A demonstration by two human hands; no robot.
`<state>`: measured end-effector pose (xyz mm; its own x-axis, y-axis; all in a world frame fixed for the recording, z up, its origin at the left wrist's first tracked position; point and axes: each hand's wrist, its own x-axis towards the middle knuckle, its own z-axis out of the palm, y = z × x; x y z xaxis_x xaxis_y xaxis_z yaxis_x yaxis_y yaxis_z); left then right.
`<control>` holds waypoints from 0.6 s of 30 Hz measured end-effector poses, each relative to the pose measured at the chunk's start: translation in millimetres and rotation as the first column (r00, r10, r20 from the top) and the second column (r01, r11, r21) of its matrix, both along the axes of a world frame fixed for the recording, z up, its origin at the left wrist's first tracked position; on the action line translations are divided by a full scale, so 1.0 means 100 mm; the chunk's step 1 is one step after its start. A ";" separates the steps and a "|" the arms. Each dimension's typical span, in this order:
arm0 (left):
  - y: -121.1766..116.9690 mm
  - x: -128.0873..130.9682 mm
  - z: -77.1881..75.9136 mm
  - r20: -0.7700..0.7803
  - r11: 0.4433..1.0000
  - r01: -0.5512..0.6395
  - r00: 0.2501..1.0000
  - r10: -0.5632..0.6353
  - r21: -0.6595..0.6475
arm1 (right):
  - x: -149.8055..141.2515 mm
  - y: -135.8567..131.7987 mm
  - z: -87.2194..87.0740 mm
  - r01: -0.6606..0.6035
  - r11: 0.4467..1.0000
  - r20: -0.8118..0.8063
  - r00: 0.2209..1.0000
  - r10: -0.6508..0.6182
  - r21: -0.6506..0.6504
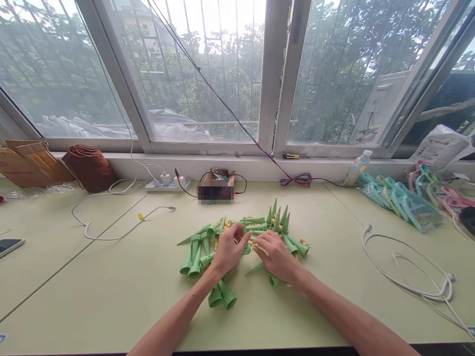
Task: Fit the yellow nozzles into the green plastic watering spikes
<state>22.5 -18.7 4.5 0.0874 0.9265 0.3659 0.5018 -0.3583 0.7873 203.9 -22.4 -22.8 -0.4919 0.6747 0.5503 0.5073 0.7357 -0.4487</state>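
My left hand [230, 247] is closed round a green plastic watering spike [246, 248], which stands roughly upright between thumb and fingers. Close beside it on the right, my right hand [275, 253] has its fingers pinched together near small yellow plastic pieces [252, 243]. Whether one of these is in the pinch is hidden. More green spikes [195, 257] lie in a heap left of and behind my hands. Several upright spikes [275, 217] point upward behind my right hand. Another spike [256, 269] lies partly under that hand, and two more [222, 295] lie near my left wrist.
A power strip [167, 185] and a small box [218, 179] stand at the back below the windows. White cables [408, 262] coil on the right. Bagged pastel plastic items [408, 200] and a bottle [359, 168] occupy the back right. A brown bundle [89, 168] sits back left; a phone [11, 245] lies far left.
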 end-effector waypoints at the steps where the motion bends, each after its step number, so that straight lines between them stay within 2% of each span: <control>1: 0.00 0.00 0.00 -0.012 1.000 -0.008 1.000 0.008 0.008 | -0.01 -0.01 0.01 -0.013 1.000 0.032 0.999 0.013 0.002; 7: -0.01 0.00 0.00 -0.038 1.000 -0.018 0.999 0.019 0.026 | -0.02 -0.05 0.04 -0.011 1.000 0.157 0.988 0.014 -0.023; 18: -0.01 0.01 -0.02 -0.059 0.999 -0.015 0.998 0.018 0.040 | 0.01 -0.04 0.02 0.039 0.999 0.197 0.980 -0.031 -0.036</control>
<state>23.3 -19.8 2.9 0.0948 0.9129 0.3969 0.5533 -0.3798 0.7414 204.6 -26.2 -20.6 -0.5637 0.7123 0.4181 0.6133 0.7000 -0.3658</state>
